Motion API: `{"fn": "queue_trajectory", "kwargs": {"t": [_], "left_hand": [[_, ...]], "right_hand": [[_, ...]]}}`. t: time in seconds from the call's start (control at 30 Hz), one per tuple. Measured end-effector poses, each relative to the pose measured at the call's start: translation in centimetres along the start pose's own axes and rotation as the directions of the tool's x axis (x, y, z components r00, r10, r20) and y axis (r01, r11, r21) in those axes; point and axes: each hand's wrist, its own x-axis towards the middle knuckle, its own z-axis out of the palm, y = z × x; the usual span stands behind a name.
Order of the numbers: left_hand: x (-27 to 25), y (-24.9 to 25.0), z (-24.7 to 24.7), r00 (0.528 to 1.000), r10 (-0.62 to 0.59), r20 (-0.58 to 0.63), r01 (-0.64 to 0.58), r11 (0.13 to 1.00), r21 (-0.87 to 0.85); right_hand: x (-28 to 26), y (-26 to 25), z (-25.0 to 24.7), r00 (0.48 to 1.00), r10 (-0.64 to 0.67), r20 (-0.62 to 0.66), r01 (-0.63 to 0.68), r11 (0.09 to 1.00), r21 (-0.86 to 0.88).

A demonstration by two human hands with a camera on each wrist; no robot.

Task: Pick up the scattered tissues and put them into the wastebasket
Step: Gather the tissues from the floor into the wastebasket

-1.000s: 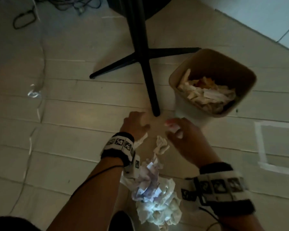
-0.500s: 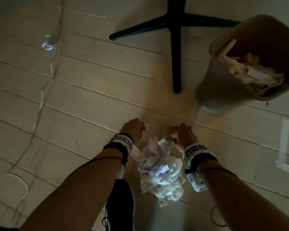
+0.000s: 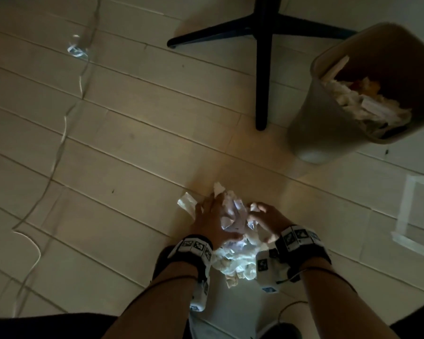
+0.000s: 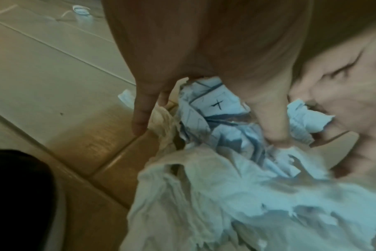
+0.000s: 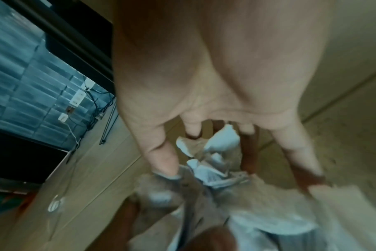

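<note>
A pile of crumpled tissues and paper [image 3: 235, 248] lies on the floor just in front of me. My left hand [image 3: 218, 216] grips its left side with fingers over the top, and the thumb [image 4: 275, 132] digs into the paper [image 4: 215, 105]. My right hand [image 3: 260, 221] holds the right side; its thumb [image 5: 165, 163] presses on the tissues [image 5: 217, 163]. One flat tissue scrap [image 3: 186, 203] lies loose just left of my left hand. The beige wastebasket [image 3: 328, 55], holding paper waste, stands further away at the upper right.
A black stand with spread legs [image 3: 262, 69] rests on the floor between me and the basket. A thin cable [image 3: 64, 130] runs down the left side. White tape [image 3: 406, 209] marks the floor at the right. A dark shoe [image 4: 17, 195] is near the pile.
Both hands have come back from beyond the pile and closed in on it from either side. The view has dipped down toward the pile.
</note>
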Motion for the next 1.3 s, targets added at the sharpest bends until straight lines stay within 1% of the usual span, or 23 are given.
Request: {"fn": "queue_trajectory", "kwargs": {"t": [0.1,0.17,0.27,0.3,0.37,0.4,0.47,0.5,0.57,0.63,0.7,0.77,0.83,0.9,1.0,1.1,1.13,1.17,1.2,1.23,1.27,1.3], "left_hand": [[1.1,0.1,1.1,1.0,-0.003,0.014,0.002,0.998,0.057],[1.4,0.2,1.4,1.0,0.028,0.011,-0.029,0.992,0.124],[1.7,0.2,1.4,0.997,0.08,0.013,-0.081,0.988,0.133],[1.9,0.2,1.6,0.996,0.089,0.014,-0.09,0.989,0.114],[2.2,0.3,1.9,0.995,0.096,0.002,-0.096,0.994,0.045],[2.3,0.5,2.0,0.995,0.099,-0.009,-0.099,0.995,0.001],[2.2,1.5,1.8,0.989,0.133,-0.06,-0.136,0.989,-0.058],[2.1,2.3,1.5,0.981,0.163,-0.104,-0.171,0.982,-0.077],[1.7,4.5,0.2,0.953,0.22,-0.208,-0.249,0.961,-0.122],[1.2,7.3,-1.9,0.916,0.268,-0.298,-0.334,0.921,-0.199],[0.4,10.4,-4.5,0.863,0.326,-0.386,-0.433,0.871,-0.231],[-0.9,13.6,-7.5,0.794,0.389,-0.468,-0.537,0.809,-0.239],[-2.5,16.9,-10.2,0.717,0.435,-0.545,-0.63,0.739,-0.239],[-4.3,20.3,-12.6,0.638,0.468,-0.611,-0.708,0.668,-0.228],[-6.9,25.8,-15.5,0.531,0.536,-0.656,-0.814,0.539,-0.217],[-7.8,31.6,-16.7,0.444,0.592,-0.673,-0.893,0.351,-0.281],[-7.5,33.4,-16.8,0.436,0.589,-0.68,-0.899,0.316,-0.302],[-6.7,34.8,-16.6,0.443,0.59,-0.675,-0.896,0.296,-0.33],[-5.7,36.0,-16.3,0.456,0.596,-0.661,-0.89,0.303,-0.34],[-4.5,36.8,-16.0,0.46,0.602,-0.653,-0.888,0.336,-0.315],[-3.2,37.2,-15.6,0.458,0.612,-0.645,-0.882,0.403,-0.243],[-1.7,37.2,-15.2,0.457,0.637,-0.62,-0.87,0.464,-0.165]], "right_hand": [[0.0,0.8,2.6,0.996,0.06,0.068,-0.068,0.989,0.129],[0.1,1.1,3.9,0.995,0.081,0.061,-0.093,0.968,0.232],[0.4,1.5,4.6,0.999,0.041,0.036,-0.051,0.928,0.369],[0.4,1.6,4.7,0.997,0.061,0.057,-0.079,0.895,0.439],[0.0,1.7,4.6,0.985,0.125,0.121,-0.172,0.8,0.575],[-0.4,1.7,4.5,0.983,0.137,0.125,-0.185,0.768,0.614],[-1.1,1.6,3.9,0.992,0.094,0.089,-0.13,0.723,0.679],[-1.6,1.4,3.5,0.997,0.058,0.055,-0.08,0.699,0.711],[-3.0,0.3,2.1,0.999,-0.013,-0.047,0.044,0.638,0.769],[-4.9,-1.5,0.0,0.983,-0.079,-0.163,0.178,0.585,0.792],[-7.4,-4.1,-2.4,0.949,-0.16,-0.273,0.314,0.572,0.757],[-10.4,-7.2,-5.0,0.895,-0.236,-0.38,0.443,0.585,0.679],[-13.5,-9.9,-7.3,0.834,-0.317,-0.452,0.547,0.587,0.597],[-16.7,-12.2,-9.4,0.748,-0.411,-0.521,0.659,0.552,0.511],[-21.6,-14.5,-13.0,0.609,-0.482,-0.63,0.785,0.482,0.39],[-25.1,-15.5,-16.8,0.461,-0.538,-0.706,0.87,0.432,0.239],[-25.6,-15.7,-18.1,0.419,-0.538,-0.731,0.886,0.417,0.201],[-25.6,-15.7,-19.3,0.398,-0.527,-0.751,0.892,0.414,0.182],[-25.0,-15.6,-20.5,0.392,-0.506,-0.768,0.886,0.433,0.168],[-24.2,-15.5,-21.5,0.407,-0.483,-0.775,0.868,0.47,0.163],[-22.8,-15.1,-22.5,0.432,-0.461,-0.775,0.852,0.489,0.185],[-21.2,-14.6,-23.3,0.473,-0.424,-0.772,0.817,0.539,0.204]]}}
